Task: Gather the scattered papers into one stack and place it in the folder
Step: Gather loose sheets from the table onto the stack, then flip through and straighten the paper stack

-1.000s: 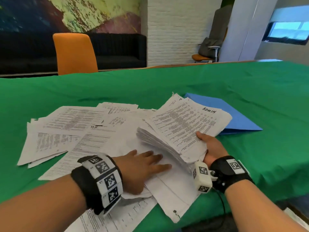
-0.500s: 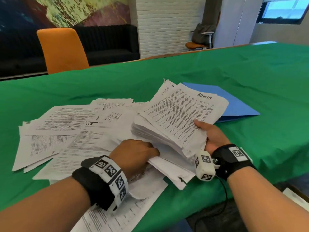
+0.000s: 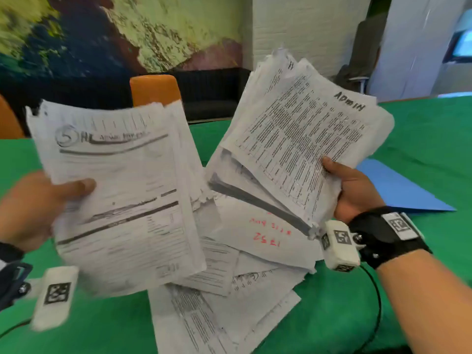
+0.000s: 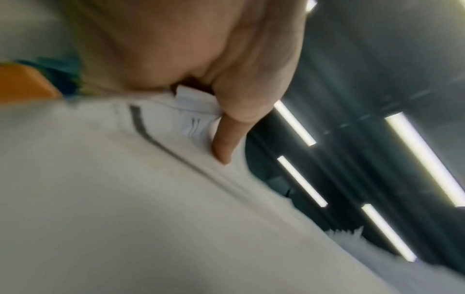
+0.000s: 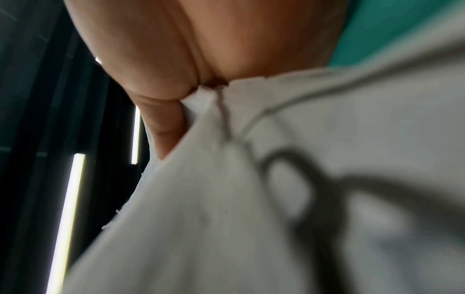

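We count two lifted bundles. Left hand (image 3: pixel 33 208) pinches one paper bundle (image 3: pixel 122 195), thumb on top; right hand (image 3: pixel 355 192) pinches the "Admin" stack (image 3: pixel 301 139). Loose sheets (image 3: pixel 229 302) lie on the desk (image 3: pixel 421 139); one blue folder (image 3: pixel 398 187) lies beside the right hand.

Bare forearms, black wristbands (image 3: pixel 388 236) w/ white marker-tagged cam boxes (image 3: pixel 341 247), black cable (image 3: pixel 378 302).

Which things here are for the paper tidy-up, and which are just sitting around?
For the job:
left-hand bundle
right-hand bundle marked Admin
loose sheets on the table
blue folder
left hand
right hand

Just there:
orange chair
black sofa
green tablecloth
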Motion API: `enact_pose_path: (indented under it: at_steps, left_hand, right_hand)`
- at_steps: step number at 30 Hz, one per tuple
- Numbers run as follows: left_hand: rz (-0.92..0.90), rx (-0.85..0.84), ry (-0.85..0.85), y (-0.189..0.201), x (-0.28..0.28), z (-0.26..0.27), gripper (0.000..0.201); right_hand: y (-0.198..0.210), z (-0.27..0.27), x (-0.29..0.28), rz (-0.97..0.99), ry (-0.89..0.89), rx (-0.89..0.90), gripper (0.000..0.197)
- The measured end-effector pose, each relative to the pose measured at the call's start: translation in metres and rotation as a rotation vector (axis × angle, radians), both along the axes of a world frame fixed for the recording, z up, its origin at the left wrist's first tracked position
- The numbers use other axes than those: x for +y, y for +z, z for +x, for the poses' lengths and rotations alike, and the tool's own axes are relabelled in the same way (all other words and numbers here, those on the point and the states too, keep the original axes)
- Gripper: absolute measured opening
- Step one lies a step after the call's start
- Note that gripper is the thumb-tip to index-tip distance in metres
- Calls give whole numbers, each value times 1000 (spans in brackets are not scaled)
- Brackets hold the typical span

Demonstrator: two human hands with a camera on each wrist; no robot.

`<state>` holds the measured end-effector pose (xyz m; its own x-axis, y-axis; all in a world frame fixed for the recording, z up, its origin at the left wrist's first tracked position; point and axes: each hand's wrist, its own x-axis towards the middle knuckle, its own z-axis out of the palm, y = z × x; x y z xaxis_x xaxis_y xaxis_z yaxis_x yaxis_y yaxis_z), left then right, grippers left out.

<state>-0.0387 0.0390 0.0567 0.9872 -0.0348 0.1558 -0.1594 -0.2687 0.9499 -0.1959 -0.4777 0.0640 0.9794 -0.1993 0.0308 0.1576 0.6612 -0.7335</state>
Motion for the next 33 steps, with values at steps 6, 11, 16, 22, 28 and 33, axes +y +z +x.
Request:
enact_pose_path:
  at_steps: [6,11,16,22,28,33]
  left_hand:
    - [-18,438,-149,-23,-45,-85,28]
    - [-114,515,-149,-46,-38,-81,38]
    - [-334,502,-130,-52,-43,-82,33]
    - [-476,469,8,-40,-51,-88,31]
    - [-313,244,-212,-19,-64,-89,62]
    - [-304,25,-225,2,-72,-93,43]
  right_hand:
    - [22,20,31,12,114,-136,47]
    - [23,32,64,-81,201,-131,56]
    - [-44,39,128,-210,289,126,45]
    - [-92,39,167,-343,426,333,41]
    - [-70,43,177,-505,429,219,38]
    - [-48,46,178,-637,307,-21,59]
